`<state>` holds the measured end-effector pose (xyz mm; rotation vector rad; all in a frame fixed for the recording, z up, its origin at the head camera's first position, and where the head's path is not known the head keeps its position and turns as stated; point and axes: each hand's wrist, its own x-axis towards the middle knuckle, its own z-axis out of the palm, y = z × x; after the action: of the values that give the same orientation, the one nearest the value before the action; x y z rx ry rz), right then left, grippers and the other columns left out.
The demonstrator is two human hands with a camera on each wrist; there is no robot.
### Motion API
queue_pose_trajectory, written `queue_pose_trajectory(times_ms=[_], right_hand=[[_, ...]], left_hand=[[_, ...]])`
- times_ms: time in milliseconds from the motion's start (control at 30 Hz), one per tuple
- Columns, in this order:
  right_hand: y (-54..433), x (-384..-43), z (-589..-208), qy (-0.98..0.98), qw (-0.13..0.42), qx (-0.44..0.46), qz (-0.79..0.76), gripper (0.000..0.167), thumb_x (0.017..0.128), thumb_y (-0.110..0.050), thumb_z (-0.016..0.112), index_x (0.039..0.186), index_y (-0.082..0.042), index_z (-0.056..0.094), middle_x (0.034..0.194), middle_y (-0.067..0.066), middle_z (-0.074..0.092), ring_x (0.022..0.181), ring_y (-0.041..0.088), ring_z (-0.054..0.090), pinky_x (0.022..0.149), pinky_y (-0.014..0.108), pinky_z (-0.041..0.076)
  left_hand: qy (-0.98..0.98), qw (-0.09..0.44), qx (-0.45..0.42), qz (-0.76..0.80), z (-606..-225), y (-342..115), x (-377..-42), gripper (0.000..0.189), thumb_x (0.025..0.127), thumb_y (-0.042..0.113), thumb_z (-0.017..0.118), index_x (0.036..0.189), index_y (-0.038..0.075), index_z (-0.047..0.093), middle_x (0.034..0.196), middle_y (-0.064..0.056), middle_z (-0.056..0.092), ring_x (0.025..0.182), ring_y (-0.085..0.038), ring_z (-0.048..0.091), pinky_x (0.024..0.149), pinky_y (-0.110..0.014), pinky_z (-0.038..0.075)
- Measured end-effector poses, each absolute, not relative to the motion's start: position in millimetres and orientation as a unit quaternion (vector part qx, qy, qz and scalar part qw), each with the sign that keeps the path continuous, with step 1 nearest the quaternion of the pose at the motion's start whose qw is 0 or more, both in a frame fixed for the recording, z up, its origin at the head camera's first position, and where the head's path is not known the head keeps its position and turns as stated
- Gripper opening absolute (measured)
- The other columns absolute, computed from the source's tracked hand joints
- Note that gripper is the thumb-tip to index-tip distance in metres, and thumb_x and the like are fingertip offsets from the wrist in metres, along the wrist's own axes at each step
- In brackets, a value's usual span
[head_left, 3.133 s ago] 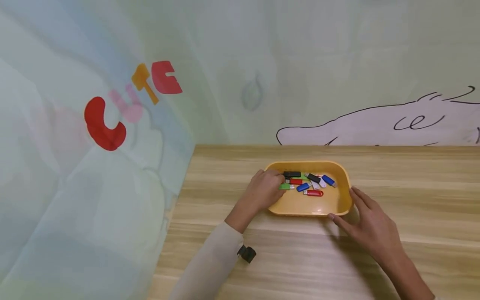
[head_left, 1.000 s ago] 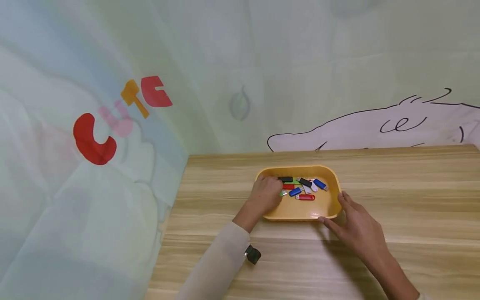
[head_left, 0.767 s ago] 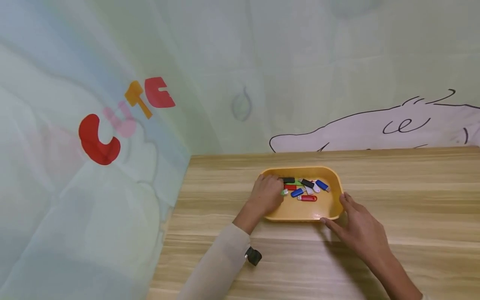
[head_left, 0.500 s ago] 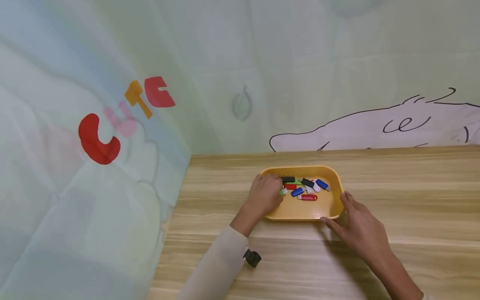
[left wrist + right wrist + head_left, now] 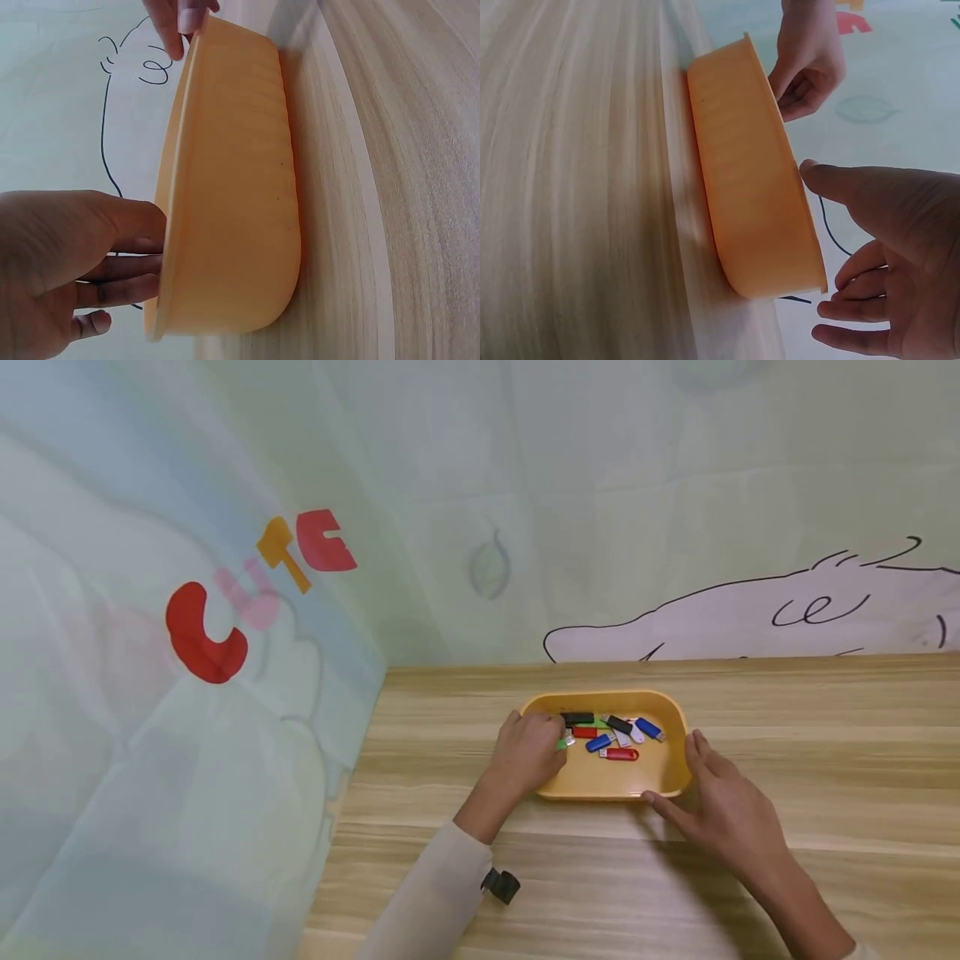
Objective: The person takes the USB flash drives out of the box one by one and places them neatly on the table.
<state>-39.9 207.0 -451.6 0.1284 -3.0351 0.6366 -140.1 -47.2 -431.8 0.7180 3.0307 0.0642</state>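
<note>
A yellow plastic tray (image 5: pixel 592 781) stands on the wooden table, with several USB flash drives lying loose in it. My left hand (image 5: pixel 527 752) reaches over its left end, fingers bent down inside. A green USB flash drive (image 5: pixel 562 743) pokes out from beneath those fingers, metal plug outward and tilted, apparently pinched; the near wall hides the fingertips in the left wrist view. At the opposite end, my right hand (image 5: pixel 738 810) steadies the tray's near right corner. In the right wrist view its thumb (image 5: pixel 829 180) touches the rim, and the other fingers are extended and spread.
Inside the tray lie a red drive (image 5: pixel 618 754), a blue drive (image 5: pixel 600 742), another blue drive (image 5: pixel 649 728) and black ones such as this black drive (image 5: pixel 577 718). A printed cloth backdrop (image 5: pixel 420 527) borders the table (image 5: pixel 585 877) behind and on the left.
The green drive lay flatter and showed more 3.1 seconds ago; now it is tilted and mostly under my left fingers. My right hand stays at the tray's corner. The head view has shifted slightly.
</note>
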Motion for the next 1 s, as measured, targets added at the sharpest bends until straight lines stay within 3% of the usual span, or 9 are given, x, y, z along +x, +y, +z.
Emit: queue_pose_trajectory(times_ms=[167, 367, 667, 1000], right_hand=[[207, -39, -455, -0.979, 0.014, 0.054, 0.195, 0.106, 0.089, -0.055, 0.082, 0.159, 0.010, 0.036, 0.164, 0.032, 0.037, 0.140, 0.057, 0.048, 0.101, 0.069, 0.050], [206, -37, -458, -0.979, -0.004, 0.049, 0.196, 0.104, 0.094, -0.061, 0.074, 0.159, 0.010, 0.034, 0.165, 0.032, 0.032, 0.132, 0.059, 0.053, 0.090, 0.065, 0.056], [206, -38, -459, -0.978, -0.032, 0.037, 0.203, 0.106, 0.096, -0.066, 0.067, 0.161, 0.009, 0.028, 0.169, 0.029, 0.026, 0.136, 0.059, 0.050, 0.082, 0.064, 0.058], [207, -39, -459, -0.976, -0.041, 0.038, 0.212, 0.109, 0.096, -0.067, 0.067, 0.163, 0.008, 0.025, 0.169, 0.029, 0.024, 0.135, 0.061, 0.049, 0.080, 0.066, 0.058]], left_hand=[[0.975, 0.007, 0.223, 0.017, -427, -48, -133, 0.016, 0.095, 0.028, 0.077, 0.103, 0.015, 0.076, 0.096, 0.004, 0.074, 0.089, -0.012, 0.065, 0.074, -0.030, 0.041], [0.977, -0.002, 0.211, 0.039, -421, -52, -123, 0.021, 0.095, 0.033, 0.077, 0.108, 0.016, 0.078, 0.105, 0.003, 0.077, 0.096, -0.014, 0.069, 0.076, -0.030, 0.045], [0.978, -0.038, 0.180, 0.094, -416, -62, -105, 0.022, 0.092, 0.032, 0.082, 0.103, 0.013, 0.078, 0.097, 0.003, 0.077, 0.080, -0.014, 0.063, 0.066, -0.026, 0.038], [0.974, -0.075, 0.112, 0.179, -412, -73, -80, 0.017, 0.089, 0.024, 0.082, 0.097, 0.011, 0.077, 0.090, 0.000, 0.075, 0.082, -0.017, 0.065, 0.074, -0.030, 0.046]])
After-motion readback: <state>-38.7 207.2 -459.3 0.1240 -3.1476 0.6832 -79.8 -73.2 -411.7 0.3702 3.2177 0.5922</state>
